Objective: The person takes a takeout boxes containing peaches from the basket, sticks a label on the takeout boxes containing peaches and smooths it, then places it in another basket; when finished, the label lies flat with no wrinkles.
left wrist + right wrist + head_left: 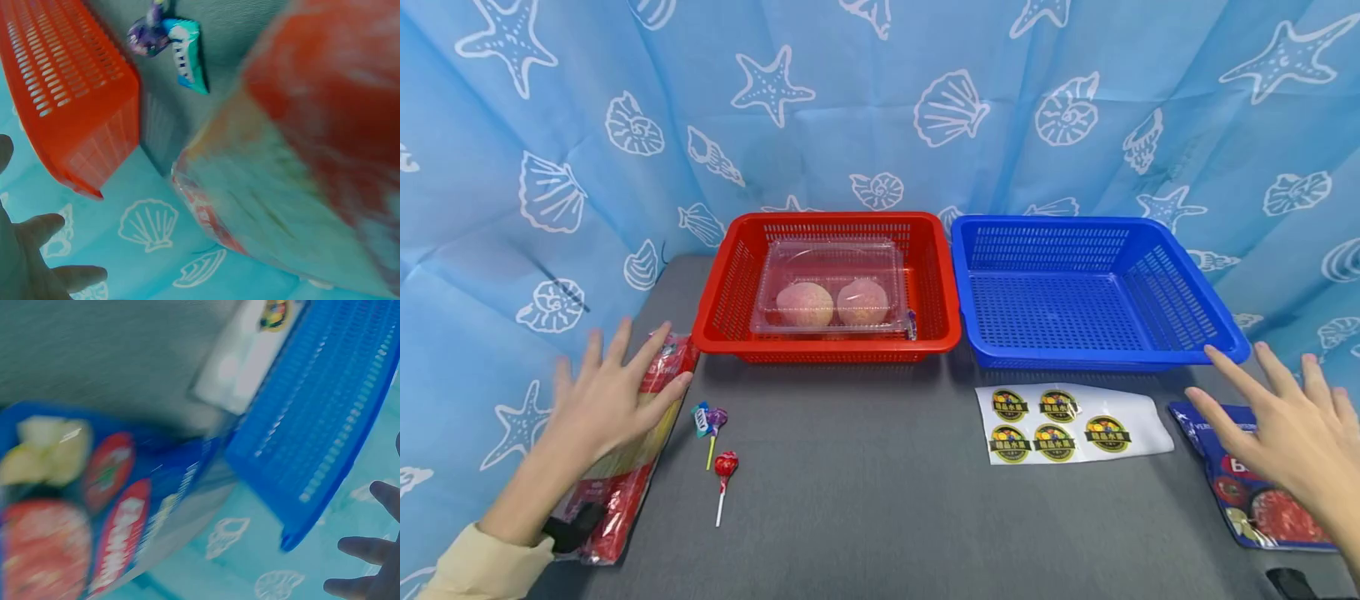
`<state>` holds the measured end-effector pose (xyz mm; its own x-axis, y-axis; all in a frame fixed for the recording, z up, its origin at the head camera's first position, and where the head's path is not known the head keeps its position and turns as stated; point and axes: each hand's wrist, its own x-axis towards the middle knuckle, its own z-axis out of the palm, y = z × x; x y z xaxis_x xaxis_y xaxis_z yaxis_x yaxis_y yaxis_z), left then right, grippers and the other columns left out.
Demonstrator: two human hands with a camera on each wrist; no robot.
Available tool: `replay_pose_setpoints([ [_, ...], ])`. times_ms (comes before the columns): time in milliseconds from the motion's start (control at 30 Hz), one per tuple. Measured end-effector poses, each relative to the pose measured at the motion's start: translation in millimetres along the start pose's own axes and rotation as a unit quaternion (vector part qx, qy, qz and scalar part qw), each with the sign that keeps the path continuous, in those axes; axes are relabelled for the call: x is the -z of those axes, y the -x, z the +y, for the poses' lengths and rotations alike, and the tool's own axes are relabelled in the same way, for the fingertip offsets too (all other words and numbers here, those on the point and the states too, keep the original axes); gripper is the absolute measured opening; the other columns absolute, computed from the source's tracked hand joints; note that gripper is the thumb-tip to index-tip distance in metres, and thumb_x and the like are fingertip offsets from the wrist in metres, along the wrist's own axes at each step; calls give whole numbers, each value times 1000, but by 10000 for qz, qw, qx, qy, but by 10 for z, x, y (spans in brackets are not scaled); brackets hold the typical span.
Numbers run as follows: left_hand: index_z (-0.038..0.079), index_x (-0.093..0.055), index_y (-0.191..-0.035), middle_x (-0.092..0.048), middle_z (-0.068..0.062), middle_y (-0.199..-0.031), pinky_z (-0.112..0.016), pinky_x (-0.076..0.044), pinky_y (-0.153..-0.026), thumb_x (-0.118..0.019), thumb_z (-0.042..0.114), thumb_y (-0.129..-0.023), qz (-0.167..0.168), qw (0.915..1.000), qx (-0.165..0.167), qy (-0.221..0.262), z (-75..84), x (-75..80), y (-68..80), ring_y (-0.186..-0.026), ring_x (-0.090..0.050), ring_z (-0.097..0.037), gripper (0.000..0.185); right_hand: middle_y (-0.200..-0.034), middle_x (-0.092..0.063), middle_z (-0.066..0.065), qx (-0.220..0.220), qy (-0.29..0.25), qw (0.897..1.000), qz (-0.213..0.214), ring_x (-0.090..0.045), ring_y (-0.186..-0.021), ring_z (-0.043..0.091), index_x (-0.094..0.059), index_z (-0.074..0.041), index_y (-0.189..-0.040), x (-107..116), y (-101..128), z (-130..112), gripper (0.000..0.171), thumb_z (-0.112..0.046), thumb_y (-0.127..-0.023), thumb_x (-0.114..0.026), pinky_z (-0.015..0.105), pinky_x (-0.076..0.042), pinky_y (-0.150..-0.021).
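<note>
Left hand (606, 392) spread flat, fingers straight and apart, gripping nothing; poised over upper end of long red-and-clear plastic noodle packet (625, 483) at left table edge, contact not discernible. Right hand (1288, 433) likewise splayed, holding nothing, over blue foil pouch with tomato print (1240, 483) at right edge. Red slotted plastic basket (827, 346) at centre-left, containing clear clamshell box (831, 287) with two pale pink round fruits. Blue slotted plastic basket (1097, 350) just beside it. White sticker sheet (1138, 425) before blue basket. Two wrapped lollipops (718, 442) near packet on grey table (865, 517).
</note>
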<state>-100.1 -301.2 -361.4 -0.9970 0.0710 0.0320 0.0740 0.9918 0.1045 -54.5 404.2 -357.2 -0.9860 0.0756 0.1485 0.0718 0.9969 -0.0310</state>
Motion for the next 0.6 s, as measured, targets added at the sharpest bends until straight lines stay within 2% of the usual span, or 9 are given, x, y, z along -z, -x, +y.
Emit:
replay_pose_setpoints([
  [233, 19, -18, -165, -17, -35, -165, -86, -26, -104, -51, 63, -97, -281, 9954, -87, 917, 66, 40, -226, -142, -26, -67, 87, -162, -22, 36, 562, -566, 9968, -1, -7, -147, 68, -29, -25, -162, 94, -280, -340, 72, -55, -101, -52, 86, -14, -108],
  [400, 18, -10, -166, -15, -31, -167, -83, -32, -103, -52, 63, -97, -474, 9874, -116, 1507, 144, 49, -384, -146, -27, -59, 92, -161, -28, 35, 1020, -963, 9901, 108, -17, -147, 65, -36, -25, -160, 181, -492, -681, 69, -50, -100, -59, 85, -19, -108],
  [600, 18, -6, -166, -20, -24, -168, -78, -37, -106, -55, 59, -97, -308, 9768, -219, 2110, 244, -16, -548, -149, -28, -50, 95, -163, -31, 30, 1390, -1560, 9779, 60, -24, -148, 60, -41, -24, -158, 258, -742, -1124, 67, -45, -99, -63, 82, -22, -110],
])
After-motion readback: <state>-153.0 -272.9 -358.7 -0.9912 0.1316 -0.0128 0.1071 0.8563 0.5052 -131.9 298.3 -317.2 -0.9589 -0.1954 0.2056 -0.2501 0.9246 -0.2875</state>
